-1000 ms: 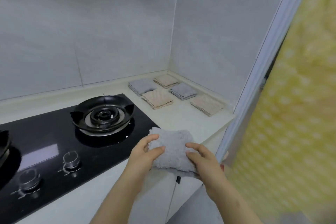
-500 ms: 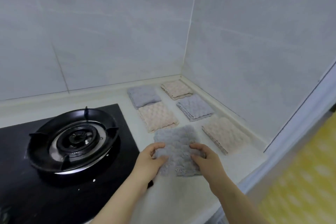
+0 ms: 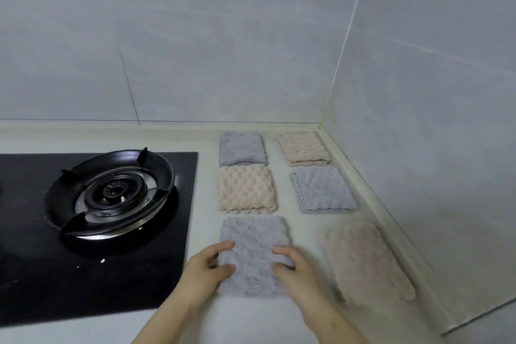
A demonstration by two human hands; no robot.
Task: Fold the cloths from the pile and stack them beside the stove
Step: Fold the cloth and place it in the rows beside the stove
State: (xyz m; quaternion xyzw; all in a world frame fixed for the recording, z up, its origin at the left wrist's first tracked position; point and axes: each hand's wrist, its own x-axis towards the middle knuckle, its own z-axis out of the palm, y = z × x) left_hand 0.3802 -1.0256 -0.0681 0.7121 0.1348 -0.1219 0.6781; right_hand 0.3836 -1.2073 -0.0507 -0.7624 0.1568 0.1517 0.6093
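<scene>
The stove (image 3: 97,232) fills the left, its burner (image 3: 111,193) bare. Just right of the stove's edge, the left hand (image 3: 206,271) grips the left side of a folded grey cloth (image 3: 252,243), its fingertips curled onto the top. The right hand (image 3: 296,268) grips the right side in the same way. Whether any fingers sit under the cloth cannot be told. The cloth lies flat on the counter (image 3: 279,321), at the near end of a column behind which sit a beige cloth (image 3: 245,190) and a far grey cloth (image 3: 241,148).

The step in hand looks like setting this folded cloth down. Next, both hands need to let go without dragging the fold open, then fetch another cloth from the pile, which is out of view.

Further right, a second column holds 3 more folded cloths: beige at the back (image 3: 304,148), grey in the middle (image 3: 324,190) and beige nearest (image 3: 365,260). No basket, tray or other container shows. All 6 cloths lie directly on the counter, side by side, not piled.
</scene>
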